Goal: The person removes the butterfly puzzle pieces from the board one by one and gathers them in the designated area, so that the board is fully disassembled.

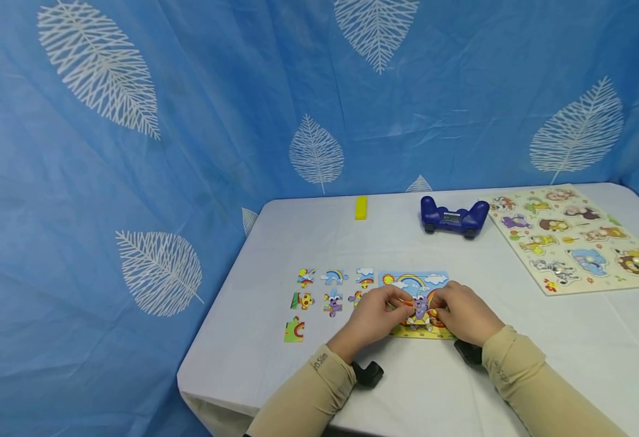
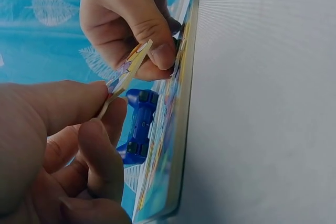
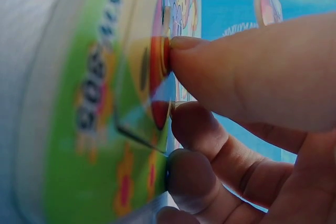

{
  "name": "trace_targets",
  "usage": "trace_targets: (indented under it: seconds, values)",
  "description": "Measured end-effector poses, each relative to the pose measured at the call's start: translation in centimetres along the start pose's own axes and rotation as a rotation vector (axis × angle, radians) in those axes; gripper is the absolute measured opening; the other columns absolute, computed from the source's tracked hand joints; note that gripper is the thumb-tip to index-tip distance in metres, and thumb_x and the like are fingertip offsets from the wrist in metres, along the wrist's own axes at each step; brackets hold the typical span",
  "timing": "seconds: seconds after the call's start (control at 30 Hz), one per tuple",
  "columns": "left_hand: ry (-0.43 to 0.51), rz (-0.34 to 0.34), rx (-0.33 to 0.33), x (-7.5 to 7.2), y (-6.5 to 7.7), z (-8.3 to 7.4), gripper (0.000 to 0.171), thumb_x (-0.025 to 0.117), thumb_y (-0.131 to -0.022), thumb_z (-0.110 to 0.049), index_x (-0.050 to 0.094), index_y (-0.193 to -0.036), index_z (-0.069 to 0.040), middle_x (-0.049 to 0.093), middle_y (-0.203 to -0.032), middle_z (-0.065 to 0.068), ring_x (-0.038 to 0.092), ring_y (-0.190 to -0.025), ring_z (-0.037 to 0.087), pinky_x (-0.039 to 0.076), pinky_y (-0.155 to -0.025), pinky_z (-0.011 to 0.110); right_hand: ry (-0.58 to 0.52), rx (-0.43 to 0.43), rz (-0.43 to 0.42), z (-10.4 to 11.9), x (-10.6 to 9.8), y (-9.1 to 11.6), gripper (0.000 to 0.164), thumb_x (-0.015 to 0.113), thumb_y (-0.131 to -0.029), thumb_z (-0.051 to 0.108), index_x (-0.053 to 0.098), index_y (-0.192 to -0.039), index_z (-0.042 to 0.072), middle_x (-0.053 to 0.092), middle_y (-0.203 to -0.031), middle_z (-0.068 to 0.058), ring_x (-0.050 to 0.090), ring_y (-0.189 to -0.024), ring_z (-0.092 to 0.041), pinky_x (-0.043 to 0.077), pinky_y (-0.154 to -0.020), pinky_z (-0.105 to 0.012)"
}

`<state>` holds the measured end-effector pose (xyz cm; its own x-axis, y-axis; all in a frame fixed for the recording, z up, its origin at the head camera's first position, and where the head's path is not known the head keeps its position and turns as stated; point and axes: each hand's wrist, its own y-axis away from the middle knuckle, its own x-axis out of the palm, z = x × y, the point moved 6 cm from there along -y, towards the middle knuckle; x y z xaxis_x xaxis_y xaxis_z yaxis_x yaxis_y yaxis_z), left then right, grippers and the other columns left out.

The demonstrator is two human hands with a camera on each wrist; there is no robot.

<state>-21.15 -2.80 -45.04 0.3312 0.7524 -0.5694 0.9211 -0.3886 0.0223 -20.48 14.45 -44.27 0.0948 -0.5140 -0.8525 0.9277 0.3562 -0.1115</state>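
Observation:
My left hand (image 1: 375, 317) pinches a puzzle piece (image 2: 125, 75) between thumb and forefinger, holding it tilted just above the puzzle board (image 1: 420, 334). On the board is a colourful picture with a sun, a rainbow and clouds. At the board's right part, my right hand (image 1: 465, 311) has its thumb and curled fingertips at a piece with a red striped arc (image 3: 159, 61), low against the surface. Several loose puzzle pieces (image 1: 332, 277) lie in rows left of the board. My left hand partly covers one of them.
A blue game controller (image 1: 454, 218) lies behind the board. Back right is a large wooden animal puzzle (image 1: 581, 243). A yellow block (image 1: 361, 207) sits near the table's back edge. White cloth covers the table (image 1: 275, 237), and a blue leaf-print curtain (image 1: 232, 121) hangs behind.

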Motion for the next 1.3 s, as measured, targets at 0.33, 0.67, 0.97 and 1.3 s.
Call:
trace_targets:
  seconds: [0.33, 0.67, 0.97, 1.3]
  values:
    - [0.067, -0.004, 0.006, -0.8, 0.3, -0.3, 0.015, 0.073, -0.098, -0.023, 0.074, -0.111, -0.016, 0.072, -0.086, -0.013, 0.053, -0.052, 0.005, 0.040, -0.047, 0.021, 0.005, -0.003, -0.007, 0.2, -0.1, -0.2, 0.019, 0.073, -0.089, 0.001, 0.066, -0.079, 0.015, 0.056, -0.081, 0.000, 0.050, -0.074, -0.015, 0.045, -0.068, -0.036]
    - [0.076, 0.003, -0.028, -3.3, 2.3, 0.8, 0.016, 0.074, -0.096, -0.028, 0.074, -0.111, -0.021, 0.072, -0.089, -0.012, 0.061, -0.067, 0.006, 0.048, -0.057, 0.026, -0.030, -0.002, 0.011, 0.5, 0.4, -0.1, 0.017, 0.076, -0.090, 0.006, 0.068, -0.080, 0.017, 0.056, -0.082, 0.001, 0.051, -0.075, -0.013, 0.045, -0.068, -0.035]
    - [-0.046, -0.034, -0.117, -8.8, 7.0, 5.6, 0.015, 0.073, -0.096, -0.026, 0.074, -0.108, -0.017, 0.071, -0.087, -0.006, 0.061, -0.070, 0.010, 0.048, -0.059, 0.029, -0.029, 0.015, 0.023, 0.5, 0.4, -0.1, 0.016, 0.075, -0.091, 0.007, 0.068, -0.081, 0.017, 0.057, -0.084, 0.000, 0.049, -0.075, -0.014, 0.044, -0.069, -0.036]
    - [-0.229, -0.120, -0.202, -11.3, 8.9, 7.9, 0.011, 0.072, -0.097, -0.024, 0.074, -0.105, -0.017, 0.070, -0.088, -0.006, 0.061, -0.079, 0.012, 0.049, -0.068, 0.033, -0.036, 0.026, 0.033, -0.1, 0.3, 0.0, 0.015, 0.076, -0.091, 0.008, 0.067, -0.081, 0.016, 0.056, -0.084, -0.001, 0.049, -0.075, -0.015, 0.043, -0.068, -0.036]
